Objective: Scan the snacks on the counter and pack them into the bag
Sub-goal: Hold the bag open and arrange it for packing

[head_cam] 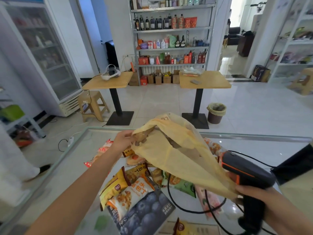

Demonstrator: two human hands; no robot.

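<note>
In the head view, the left hand point(122, 141) is closed on the far left edge of a thin yellow bag point(177, 155) and lifts it above the glass tabletop point(71, 167). The right hand point(254, 192) is wrapped around a black scanner point(245, 170) and also pinches the near right end of the bag, so the bag hangs stretched between both hands. The snacks point(135, 189) lie in a heap on the tabletop, right under the bag and near the person. The bag looks very light, soft and floppy, so I think it needs holding by its rim to stay open. The snack packs look light, puffy and a bit slippery, so take each one by an edge or corner
</note>
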